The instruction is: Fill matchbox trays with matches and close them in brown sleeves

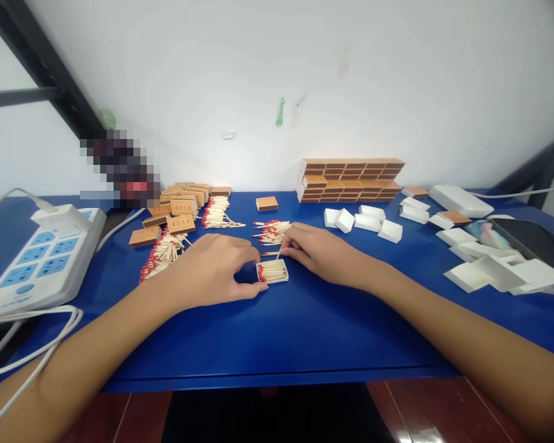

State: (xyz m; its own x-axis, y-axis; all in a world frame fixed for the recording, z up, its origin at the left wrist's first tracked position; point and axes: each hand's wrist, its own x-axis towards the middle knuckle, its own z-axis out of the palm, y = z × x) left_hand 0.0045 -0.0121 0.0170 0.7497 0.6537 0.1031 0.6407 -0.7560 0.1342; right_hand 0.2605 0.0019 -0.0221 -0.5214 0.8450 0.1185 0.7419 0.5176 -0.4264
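A small white matchbox tray [287,271] filled with red-tipped matches lies on the blue table in front of me. The thumb and index finger of my left hand [221,264] grip its left end. My right hand [321,249] pinches a match [278,253] just above the tray's far side. Close behind, a small pile of loose matches [270,231] lies by the right fingertips. Further left are two more heaps, one a match pile [216,212] and the other a larger match heap [164,252] partly hidden by my left hand.
Orange matchboxes [182,206] are heaped at the back left, and stacked matchboxes [351,181] stand against the wall. One matchbox [266,203] lies between. White trays [369,218] and a phone [535,237] are to the right; a power strip [41,258] with cables is left.
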